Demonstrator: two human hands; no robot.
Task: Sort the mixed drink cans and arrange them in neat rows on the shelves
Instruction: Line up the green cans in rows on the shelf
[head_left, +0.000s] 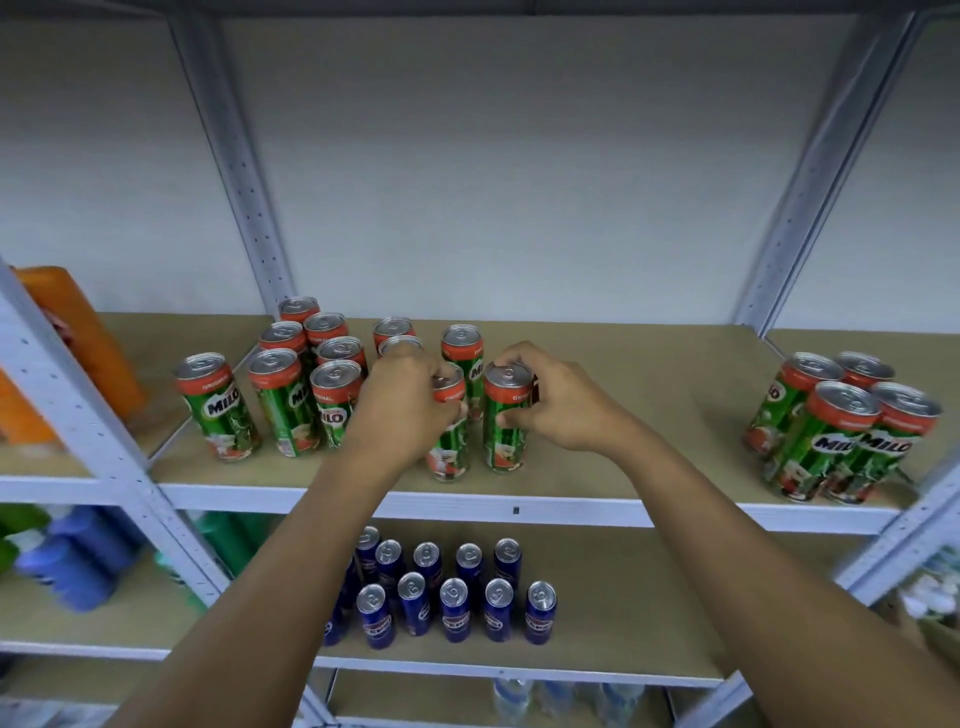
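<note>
Both my hands are up on the upper shelf (623, 364), each with a green Milo can in it. My left hand (400, 410) has its grip curled round the upper half of one can (449, 441), fingers wrapped over the red band near the rim. My right hand (556, 400) grips the neighbouring can (506, 415) from its far side, thumb and fingers pinching just below the lid. The two cans stand upright, just beside each other near the front edge, to the right of the main cluster of Milo cans (306, 379) that I am building into rows. A second small group of Milo cans (841, 426) sits well apart at the right end of the same shelf, not yet brought over. On the shelf below, the blue cans (452, 592) already stand in two fairly tidy rows.

These cans are tall and slim, so I judge them tippy: a push high up would topple one into its neighbours. They look sealed, so probably full and fairly heavy. The metal is stiff but smooth and could slide in a loose grip. Holding round the body at mid-height, or sliding the can along on its base, seems the safest way to line it up.
</note>
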